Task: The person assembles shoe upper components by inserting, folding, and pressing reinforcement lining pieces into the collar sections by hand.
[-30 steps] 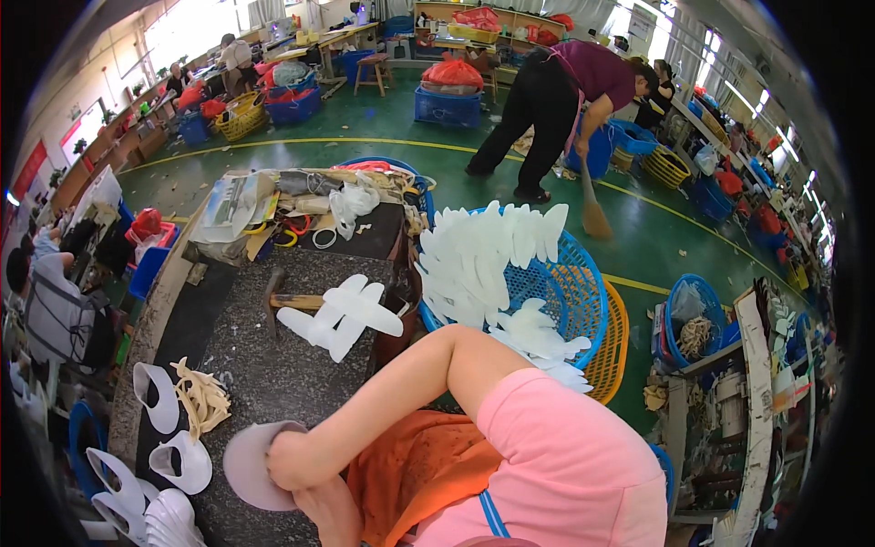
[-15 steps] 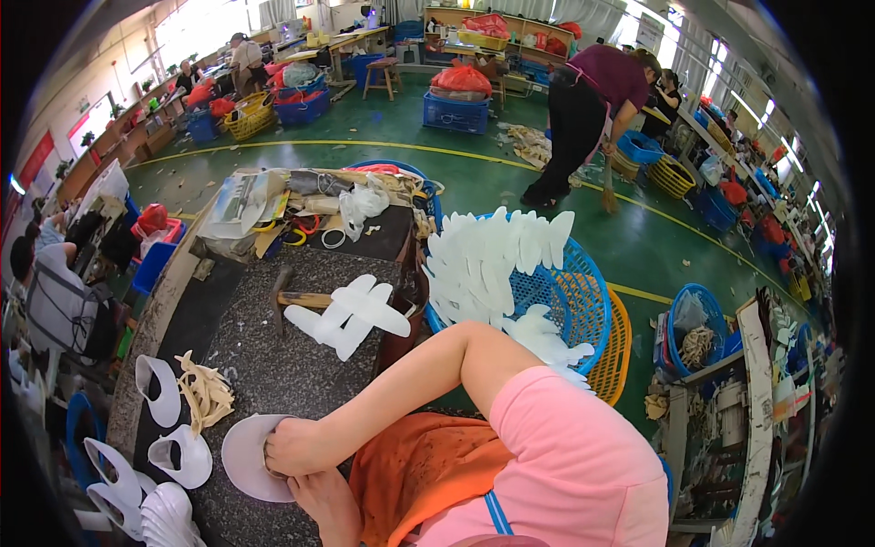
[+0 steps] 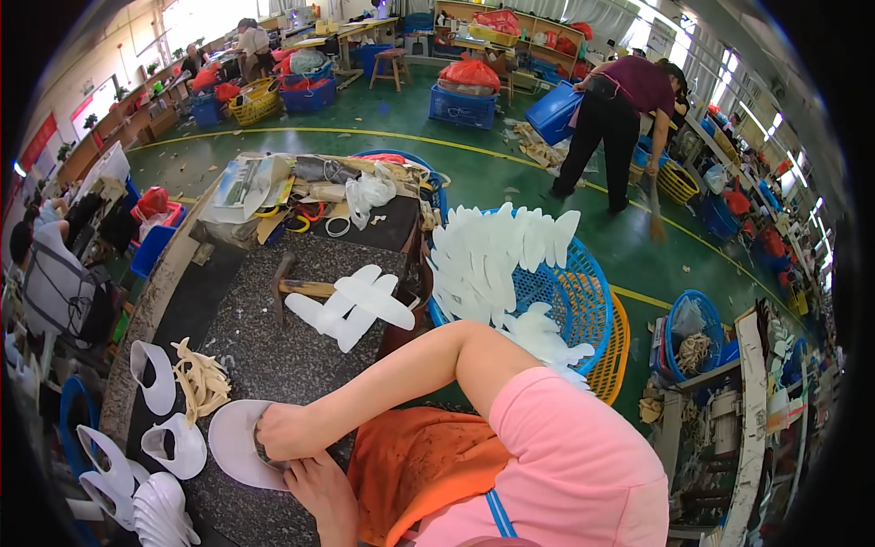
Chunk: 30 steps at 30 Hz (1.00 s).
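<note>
A pale, rounded shoe upper (image 3: 235, 444) lies low over the dark speckled worktop (image 3: 246, 342). My right hand (image 3: 288, 431) is closed, with its fingers tucked into the upper's opening. Just below, my left hand (image 3: 321, 488) grips the upper's near edge with bent fingers. Parts of both hands' fingertips are hidden. Left of them sit similar white uppers (image 3: 176, 447), a stack of nested white uppers (image 3: 164, 512) and a pile of thin beige strips (image 3: 200, 381). Further up the worktop are white insole-shaped pieces (image 3: 351, 307) and a hammer (image 3: 305, 288) with a wooden handle.
Right of the worktop stands a blue basket (image 3: 583, 301) with many white insole-shaped pieces, above a yellow basket (image 3: 612, 356). Bags, tape rolls and scraps (image 3: 314, 196) cover the worktop's far end. Beyond, a co-worker (image 3: 620, 118) holds a broom (image 3: 655, 219) and a blue tub (image 3: 553, 111).
Both hands and the upper have shifted slightly left in the picture. Across the room the co-worker has moved right, and a blue tub now shows at their side.
</note>
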Tool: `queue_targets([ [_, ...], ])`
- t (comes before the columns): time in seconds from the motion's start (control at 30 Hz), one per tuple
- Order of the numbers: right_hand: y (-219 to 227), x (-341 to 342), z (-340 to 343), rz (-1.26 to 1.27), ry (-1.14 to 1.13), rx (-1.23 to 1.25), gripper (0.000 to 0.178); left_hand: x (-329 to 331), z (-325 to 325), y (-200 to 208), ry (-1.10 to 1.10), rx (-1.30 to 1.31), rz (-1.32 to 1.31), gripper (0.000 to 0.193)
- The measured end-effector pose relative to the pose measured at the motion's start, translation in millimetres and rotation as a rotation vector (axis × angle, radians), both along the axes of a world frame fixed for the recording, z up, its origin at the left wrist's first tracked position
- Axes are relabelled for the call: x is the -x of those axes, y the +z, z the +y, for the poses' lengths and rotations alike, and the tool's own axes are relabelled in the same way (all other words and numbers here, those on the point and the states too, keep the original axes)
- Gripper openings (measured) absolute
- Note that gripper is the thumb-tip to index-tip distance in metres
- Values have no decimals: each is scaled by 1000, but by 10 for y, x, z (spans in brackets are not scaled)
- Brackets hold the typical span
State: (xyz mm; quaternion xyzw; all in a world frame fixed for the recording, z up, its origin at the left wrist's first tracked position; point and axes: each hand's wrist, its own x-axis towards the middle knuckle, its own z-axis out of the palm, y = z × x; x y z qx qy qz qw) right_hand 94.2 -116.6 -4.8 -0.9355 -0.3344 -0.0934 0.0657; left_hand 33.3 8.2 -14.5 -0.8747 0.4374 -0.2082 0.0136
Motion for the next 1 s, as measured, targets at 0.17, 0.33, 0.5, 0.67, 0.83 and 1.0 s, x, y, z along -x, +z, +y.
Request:
queue_targets([
  [0.17,97,45,5,60,-47,-14,10,-20,-9,-43,-24,31,-21,10],
  [0.33,-20,140,124,71,-146,44,12,-82,65,-191,32,2,130,23],
  [0.5,-555,11,555,21,-288,-52,14,-196,212,-198,-249,75,-46,30],
  [0.67,-144,44,369,116,-150,-2,14,-144,176,-168,-161,123,32,35],
  [0.83,-6,46,192,174,-98,55,15,-132,249,-220,-75,-114,-49,37],
  [1.0,-72,6,169,199,-140,-57,14,-80,130,-102,-31,-100,163,42],
])
